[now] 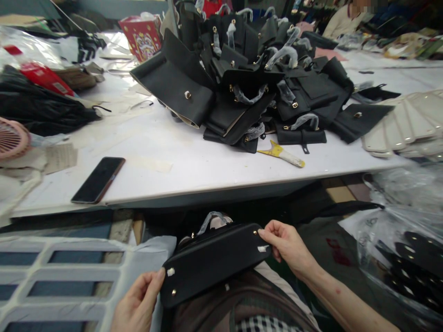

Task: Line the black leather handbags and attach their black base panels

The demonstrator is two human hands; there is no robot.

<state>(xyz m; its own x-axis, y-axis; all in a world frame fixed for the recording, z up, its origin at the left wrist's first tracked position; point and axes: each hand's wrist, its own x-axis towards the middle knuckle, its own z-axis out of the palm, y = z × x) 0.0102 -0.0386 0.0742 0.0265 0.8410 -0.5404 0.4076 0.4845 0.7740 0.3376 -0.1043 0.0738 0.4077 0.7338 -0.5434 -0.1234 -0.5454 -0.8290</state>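
Observation:
A black handbag [214, 263] rests over my lap, its long flat base with small gold studs turned up toward me. White scraps show near two of its corners. Beyond the base, the bag's plastic-wrapped handle [212, 220] sticks up. My left hand [138, 297] pinches the left end of the bag, thumb at its edge. At the far right corner my right hand [284, 242] grips the bag, its thumb close to a gold stud. The fingertips under the bag are partly hidden.
A heap of black handbags [238, 78] covers the white table [138, 180]. A phone [98, 180] and a yellow-handled tool [282, 153] lie near its front edge. Pale panels [408, 124] and a plastic bag of black pieces [404, 258] are right; a white plastic rack [69, 281] stands left. A person [346, 20] sits far back.

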